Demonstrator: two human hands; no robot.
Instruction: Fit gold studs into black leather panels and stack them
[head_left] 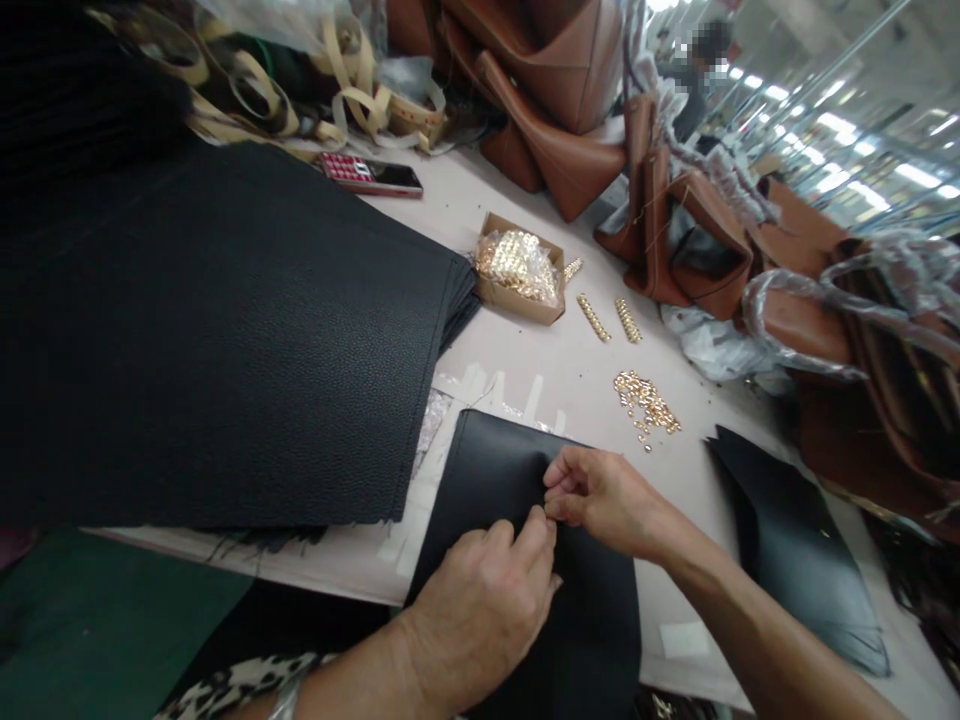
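Note:
A black leather panel point(487, 470) lies on the table in front of me. My left hand point(480, 600) rests on it with thumb and fingers pinched together near the panel's middle. My right hand point(600, 495) meets it from the right, fingers curled and pinched at the same spot. What the fingertips hold is too small to make out. A loose heap of small gold metal fittings point(646, 400) lies on the pale table point(555, 375) just beyond my right hand.
A thick stack of black leather sheets point(225, 340) fills the left. A cardboard box of gold fittings point(519, 268), two gold rows point(609, 320), a phone point(371, 175), tan straps point(360, 95), brown leather bags point(570, 90) and another black panel point(795, 540) surround the work spot. A person point(694, 85) stands far back.

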